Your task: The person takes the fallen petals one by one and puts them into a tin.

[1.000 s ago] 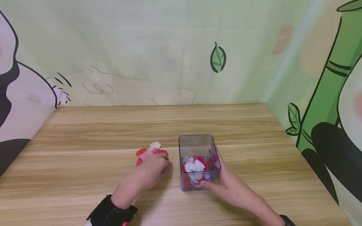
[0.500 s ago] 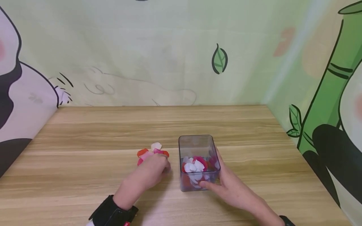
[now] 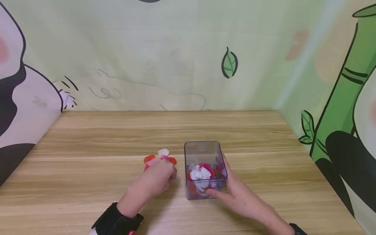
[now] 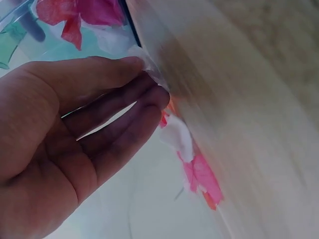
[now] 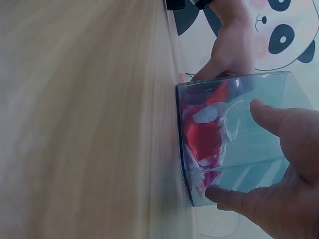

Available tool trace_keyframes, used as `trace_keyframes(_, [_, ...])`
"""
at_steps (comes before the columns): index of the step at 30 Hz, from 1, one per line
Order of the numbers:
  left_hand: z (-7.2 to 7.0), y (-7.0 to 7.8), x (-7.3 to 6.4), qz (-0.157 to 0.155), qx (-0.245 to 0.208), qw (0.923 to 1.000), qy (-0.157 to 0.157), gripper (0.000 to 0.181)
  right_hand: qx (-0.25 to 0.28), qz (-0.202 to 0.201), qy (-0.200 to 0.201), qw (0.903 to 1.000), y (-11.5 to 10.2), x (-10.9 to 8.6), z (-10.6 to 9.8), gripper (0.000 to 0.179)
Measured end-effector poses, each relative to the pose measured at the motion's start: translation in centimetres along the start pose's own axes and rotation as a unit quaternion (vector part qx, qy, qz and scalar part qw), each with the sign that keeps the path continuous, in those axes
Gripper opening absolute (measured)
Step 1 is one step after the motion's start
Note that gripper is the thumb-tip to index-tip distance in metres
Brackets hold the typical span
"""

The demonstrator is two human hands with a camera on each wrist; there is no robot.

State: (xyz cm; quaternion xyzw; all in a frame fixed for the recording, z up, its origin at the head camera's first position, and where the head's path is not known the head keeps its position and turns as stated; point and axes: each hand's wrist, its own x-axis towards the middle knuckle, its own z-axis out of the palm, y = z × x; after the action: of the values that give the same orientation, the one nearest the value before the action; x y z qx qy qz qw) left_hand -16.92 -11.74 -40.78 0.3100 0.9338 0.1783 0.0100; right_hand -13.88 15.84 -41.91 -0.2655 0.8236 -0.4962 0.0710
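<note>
My left hand (image 3: 157, 178) is low over the table beside a small pile of petals (image 3: 151, 160) in red, pink and white. In the left wrist view its thumb and fingertips meet on a pale, thin petal (image 4: 149, 64) right at the tabletop. A clear, grey-tinted plastic box (image 3: 202, 148) stands upright and open-topped to the right of the pile. Red, magenta and white petals (image 3: 201, 173) cover its bottom. My right hand (image 3: 239, 194) grips the box from its right side, thumb on the near wall and fingers along the right wall.
The wood-grain table (image 3: 102, 133) ends at a green cloth backdrop (image 3: 141, 58) with panda and bamboo drawings at the back and sides. Black bands (image 3: 117, 220) wrap both wrists.
The left fingertips have drawn in slightly beside the pile. The box has shifted a little left with the right hand still gripping it. The view has tilted slightly.
</note>
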Motion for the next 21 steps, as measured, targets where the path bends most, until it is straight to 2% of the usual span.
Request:
trace_keyframes(5, [-0.7,0.2,-0.2,-0.016,0.015,0.9997,0.012,0.036,0.003,-0.003,-0.002,1.0,0.0,0.0,0.1,0.113])
trace_keyframes(8, [-1.2,0.2,-0.2,-0.004,0.005,0.9994,0.034,0.035,0.004,-0.005,-0.003,1.0,-0.1,0.1,0.2,0.114])
trace_keyframes(13, [-2.1,0.2,-0.3,0.007,-0.004,0.9965,0.083,0.029,0.007,-0.012,-0.004,0.9999,-0.1,0.2,0.2,0.115])
trace_keyframes(18, [-3.3,0.5,-0.6,-0.022,-0.009,0.9906,0.135,0.016,0.004,-0.006,-0.005,1.0,-0.1,0.2,0.2,0.115])
trace_keyframes(21, [-4.0,0.9,-0.8,-0.035,-0.007,0.9818,0.187,0.013,0.005,0.002,-0.006,1.0,-0.2,0.2,0.3,0.116])
